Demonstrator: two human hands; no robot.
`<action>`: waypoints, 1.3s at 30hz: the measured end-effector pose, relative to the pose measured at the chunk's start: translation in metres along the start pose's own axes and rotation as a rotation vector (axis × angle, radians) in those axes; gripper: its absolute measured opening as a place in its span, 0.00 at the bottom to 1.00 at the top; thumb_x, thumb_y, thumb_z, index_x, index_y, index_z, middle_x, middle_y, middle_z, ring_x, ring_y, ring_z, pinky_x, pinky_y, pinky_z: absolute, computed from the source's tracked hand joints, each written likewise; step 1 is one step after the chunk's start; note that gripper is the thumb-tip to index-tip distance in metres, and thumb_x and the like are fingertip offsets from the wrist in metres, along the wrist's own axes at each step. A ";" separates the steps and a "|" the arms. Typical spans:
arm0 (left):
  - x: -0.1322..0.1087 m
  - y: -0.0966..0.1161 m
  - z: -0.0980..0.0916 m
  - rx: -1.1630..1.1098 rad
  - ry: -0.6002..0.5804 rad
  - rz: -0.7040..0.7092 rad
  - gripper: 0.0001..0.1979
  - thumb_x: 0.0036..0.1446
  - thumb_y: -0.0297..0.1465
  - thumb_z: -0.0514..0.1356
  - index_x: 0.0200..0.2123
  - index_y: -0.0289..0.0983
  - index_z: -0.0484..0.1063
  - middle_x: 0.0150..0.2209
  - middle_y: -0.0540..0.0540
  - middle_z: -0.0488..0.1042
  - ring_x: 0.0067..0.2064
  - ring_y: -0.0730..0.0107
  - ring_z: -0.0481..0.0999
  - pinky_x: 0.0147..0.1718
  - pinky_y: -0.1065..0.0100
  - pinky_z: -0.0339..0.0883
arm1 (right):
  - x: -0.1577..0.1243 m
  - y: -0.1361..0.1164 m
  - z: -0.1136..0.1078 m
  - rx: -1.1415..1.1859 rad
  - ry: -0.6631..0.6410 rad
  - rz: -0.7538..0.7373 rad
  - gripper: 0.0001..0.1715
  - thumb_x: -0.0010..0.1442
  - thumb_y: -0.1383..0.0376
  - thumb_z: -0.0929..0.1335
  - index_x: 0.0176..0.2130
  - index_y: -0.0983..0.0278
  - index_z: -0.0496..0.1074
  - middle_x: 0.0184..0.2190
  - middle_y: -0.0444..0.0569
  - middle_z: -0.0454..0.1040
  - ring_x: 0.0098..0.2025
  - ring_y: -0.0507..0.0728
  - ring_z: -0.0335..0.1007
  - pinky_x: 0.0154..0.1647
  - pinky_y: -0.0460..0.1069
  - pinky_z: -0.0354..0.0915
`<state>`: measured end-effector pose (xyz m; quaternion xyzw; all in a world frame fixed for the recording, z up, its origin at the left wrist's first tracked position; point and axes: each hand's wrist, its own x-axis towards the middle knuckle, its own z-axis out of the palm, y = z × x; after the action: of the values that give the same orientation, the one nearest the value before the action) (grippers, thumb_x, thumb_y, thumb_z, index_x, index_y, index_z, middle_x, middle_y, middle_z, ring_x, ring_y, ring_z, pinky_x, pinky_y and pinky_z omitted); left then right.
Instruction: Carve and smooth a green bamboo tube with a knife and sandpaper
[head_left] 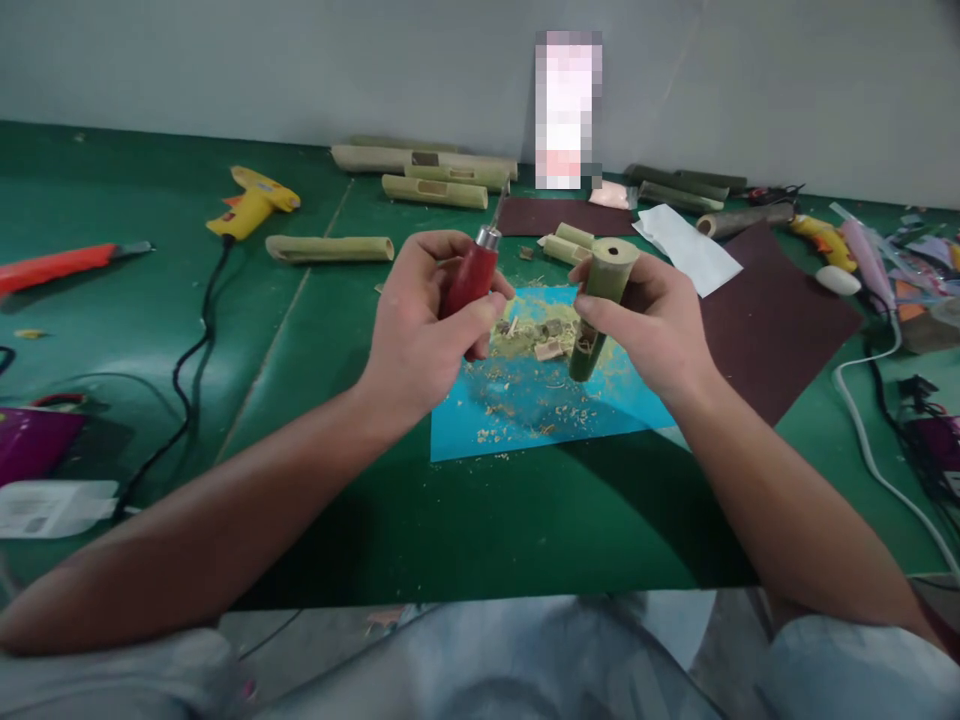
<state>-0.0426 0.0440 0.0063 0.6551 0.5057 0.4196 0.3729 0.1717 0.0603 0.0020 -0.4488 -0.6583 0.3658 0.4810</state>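
My left hand [420,320] is wrapped round the red handle of a slim-bladed hand tool [472,275], its thin metal shaft pointing up and away. I cannot make out the exact shape of its tip. In my right hand [660,320] is a short green bamboo tube [607,285], tilted so its top end with a small dark hole faces me. A cut opening shows low on the tube's side. Tool and tube are apart. Below both hands lies a blue sheet [495,425] strewn with shavings and small bamboo chips [551,350].
Bamboo pieces [435,192] lie at the back. A yellow glue gun [259,205] with a black cord and an orange-handled tool [67,268] are on the left. Right of the sheet are dark brown sheets [772,320], white paper [690,248], another yellow glue gun [825,240] and cables.
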 end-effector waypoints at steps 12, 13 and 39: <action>0.012 -0.016 -0.002 -0.250 0.088 0.202 0.13 0.60 0.32 0.64 0.47 0.42 0.68 0.38 0.52 0.76 0.25 0.77 0.71 0.20 0.70 0.63 | -0.009 0.005 0.013 0.009 -0.058 -0.134 0.10 0.53 0.62 0.73 0.38 0.59 0.75 0.35 0.44 0.75 0.37 0.56 0.72 0.40 0.54 0.70; 0.013 -0.017 -0.002 -0.276 0.097 0.219 0.13 0.59 0.31 0.65 0.46 0.42 0.69 0.38 0.52 0.76 0.24 0.77 0.71 0.19 0.70 0.63 | -0.010 0.007 0.014 0.009 -0.074 -0.140 0.10 0.53 0.62 0.73 0.38 0.59 0.75 0.34 0.44 0.75 0.36 0.56 0.72 0.40 0.53 0.70; -0.013 0.041 -0.034 0.553 -0.296 0.317 0.13 0.56 0.37 0.61 0.45 0.48 0.77 0.39 0.52 0.80 0.37 0.63 0.79 0.36 0.69 0.70 | 0.002 0.002 0.018 0.336 0.121 -0.110 0.08 0.62 0.61 0.69 0.31 0.60 0.72 0.30 0.44 0.70 0.33 0.53 0.67 0.36 0.49 0.65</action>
<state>-0.0619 0.0245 0.0539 0.8555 0.4325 0.2199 0.1808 0.1544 0.0621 -0.0044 -0.3467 -0.5811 0.4162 0.6073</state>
